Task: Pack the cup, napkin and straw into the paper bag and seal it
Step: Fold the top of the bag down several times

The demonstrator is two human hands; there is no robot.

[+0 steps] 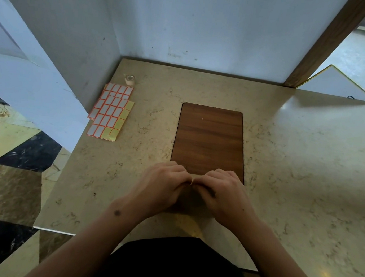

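Both hands meet over the brown paper bag [190, 202] at the near end of the counter. My left hand [162, 186] and my right hand [223, 193] pinch the bag's top edge between them, fingertips nearly touching at the fold. Most of the bag is hidden under the hands, and only a dark brown strip shows between the wrists. No cup, napkin or straw can be seen.
A dark wooden panel [210, 138] is set into the beige marble counter [305, 170] just beyond the hands. Sheets of red-bordered label stickers [111, 111] and a small tape roll [129, 80] lie at the far left by the wall. The counter's left edge drops to a tiled floor.
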